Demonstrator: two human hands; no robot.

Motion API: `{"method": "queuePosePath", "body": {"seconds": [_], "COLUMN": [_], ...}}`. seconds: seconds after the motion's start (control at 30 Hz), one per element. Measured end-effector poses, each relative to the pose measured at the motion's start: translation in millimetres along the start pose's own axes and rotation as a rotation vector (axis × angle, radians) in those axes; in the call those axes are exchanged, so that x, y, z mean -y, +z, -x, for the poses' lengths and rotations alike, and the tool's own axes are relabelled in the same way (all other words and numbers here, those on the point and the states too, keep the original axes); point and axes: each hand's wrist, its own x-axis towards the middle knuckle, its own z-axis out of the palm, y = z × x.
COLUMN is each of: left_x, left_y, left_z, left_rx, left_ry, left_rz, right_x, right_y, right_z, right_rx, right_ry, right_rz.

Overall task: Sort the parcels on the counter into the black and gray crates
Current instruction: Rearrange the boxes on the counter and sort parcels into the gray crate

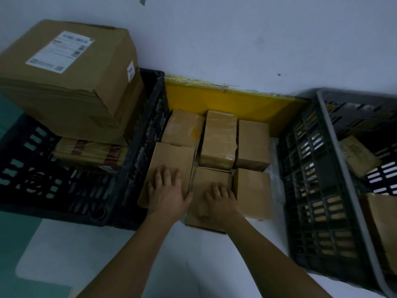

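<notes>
Between the black crate [148, 151] and gray crate [322, 168], your left hand [166, 190] and right hand [221, 202] lie flat, fingers spread, on two near parcels [253, 145]. Stiff cardboard, probably light: grip opposite side walls.

White counter [150, 254], parcels [221, 138], crates [322, 190], seemingly

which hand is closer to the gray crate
Right. The right hand lies flat on a front parcel, one box short of the gray crate. The left hand rests on the parcel beside the black crate, farther away.
</notes>
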Motion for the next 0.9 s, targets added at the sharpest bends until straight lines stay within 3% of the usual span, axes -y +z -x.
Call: {"method": "queuePosePath", "body": {"seconds": [0.17,0.43,0.73,0.9], "left_x": [-6.2,-52.8,-146.7,-209.1], "left_y": [-18.9,-62.3,-98.0,-102.5], "left_z": [0.2,-0.9,13.7,28.9], "left_rx": [-0.06,-0.214,-0.322,-0.36], "left_ry": [0.019,0.11,0.278,0.364], "left_rz": [0.009,-0.004,-0.016,-0.013], "right_x": [-8.4,-50.1,-145.5,-213.6], "right_y": [-19.7,-59.0,-107.2,-94.2], "right_z": [10.7,61.8,164.8,208.9], "right_rx": [-0.072,-0.437,-0.719,-0.754], "right_ry": [0.016,0.13,0.334,0.392], "right_rz": [0.04,0.044,0.028,-0.057]}}
